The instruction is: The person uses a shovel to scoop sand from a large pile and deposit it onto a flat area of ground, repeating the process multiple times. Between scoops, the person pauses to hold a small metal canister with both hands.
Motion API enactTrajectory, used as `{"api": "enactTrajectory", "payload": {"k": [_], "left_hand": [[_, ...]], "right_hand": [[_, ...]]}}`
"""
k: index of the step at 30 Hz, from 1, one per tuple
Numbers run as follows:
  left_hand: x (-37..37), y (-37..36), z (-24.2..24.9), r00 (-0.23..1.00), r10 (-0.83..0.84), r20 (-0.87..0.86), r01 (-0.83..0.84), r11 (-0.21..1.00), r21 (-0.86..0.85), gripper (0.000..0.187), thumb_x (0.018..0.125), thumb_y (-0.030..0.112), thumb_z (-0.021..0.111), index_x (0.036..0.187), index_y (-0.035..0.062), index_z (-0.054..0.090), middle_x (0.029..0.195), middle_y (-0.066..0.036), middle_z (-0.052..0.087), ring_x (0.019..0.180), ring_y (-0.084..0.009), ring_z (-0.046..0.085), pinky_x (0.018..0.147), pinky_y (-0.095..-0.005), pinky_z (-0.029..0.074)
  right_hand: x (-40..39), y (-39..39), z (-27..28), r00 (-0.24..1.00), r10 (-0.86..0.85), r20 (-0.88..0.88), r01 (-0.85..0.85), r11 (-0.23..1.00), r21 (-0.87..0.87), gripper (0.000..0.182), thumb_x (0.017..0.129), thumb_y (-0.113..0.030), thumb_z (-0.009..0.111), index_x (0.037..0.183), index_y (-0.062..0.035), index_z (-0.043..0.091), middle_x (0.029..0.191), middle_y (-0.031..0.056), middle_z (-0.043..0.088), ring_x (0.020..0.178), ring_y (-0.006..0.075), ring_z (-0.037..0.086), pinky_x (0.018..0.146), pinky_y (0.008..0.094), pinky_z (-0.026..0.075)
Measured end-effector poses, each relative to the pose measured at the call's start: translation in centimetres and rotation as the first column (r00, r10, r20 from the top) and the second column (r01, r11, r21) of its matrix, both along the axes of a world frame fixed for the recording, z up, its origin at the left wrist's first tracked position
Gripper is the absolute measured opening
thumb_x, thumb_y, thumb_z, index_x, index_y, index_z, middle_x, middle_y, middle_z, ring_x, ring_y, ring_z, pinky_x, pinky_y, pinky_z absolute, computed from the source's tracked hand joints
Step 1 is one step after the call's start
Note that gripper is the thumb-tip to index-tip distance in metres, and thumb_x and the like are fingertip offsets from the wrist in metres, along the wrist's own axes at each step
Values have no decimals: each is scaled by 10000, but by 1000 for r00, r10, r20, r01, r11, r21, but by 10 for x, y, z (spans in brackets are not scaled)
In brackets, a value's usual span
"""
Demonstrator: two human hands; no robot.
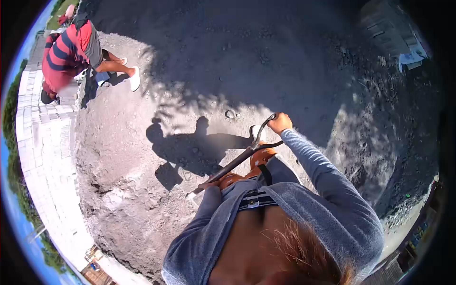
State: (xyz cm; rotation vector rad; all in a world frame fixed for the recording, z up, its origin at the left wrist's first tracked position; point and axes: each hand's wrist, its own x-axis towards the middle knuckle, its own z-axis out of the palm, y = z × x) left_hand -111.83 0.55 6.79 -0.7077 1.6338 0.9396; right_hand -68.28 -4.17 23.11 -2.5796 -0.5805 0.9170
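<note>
A long-handled tool [232, 164] with a dark shaft slants across the front of my body. Its forked, loop-like grip is at the upper right end, where my right hand [281, 123] is closed round it. Lower down the shaft, my left hand [209, 185] holds it, partly hidden by my sleeve. Past that hand, the pale lower end of the tool shows over the rough ground [142, 190]; its blade, if any, cannot be made out.
At the upper left a person [66, 54] in a striped red top bends over beside a long stack of pale blocks [45, 137]. More stacked blocks [384, 28] stand at the upper right. Small stones lie on the ground, and my shadow falls ahead.
</note>
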Motion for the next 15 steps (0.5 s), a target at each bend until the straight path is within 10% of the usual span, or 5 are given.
{"api": "enactTrajectory", "payload": {"k": [15], "left_hand": [[426, 200, -4, 788, -603, 126, 581, 795, 174, 741, 740, 708, 320, 1004, 28, 449, 878, -82, 483, 836, -231, 474, 756, -453, 401]], "right_hand": [[365, 93, 45, 959, -283, -6, 282, 956, 80, 393, 680, -269, 530, 1013, -70, 598, 1060, 151, 573, 993, 296, 545, 834, 370, 435]]}}
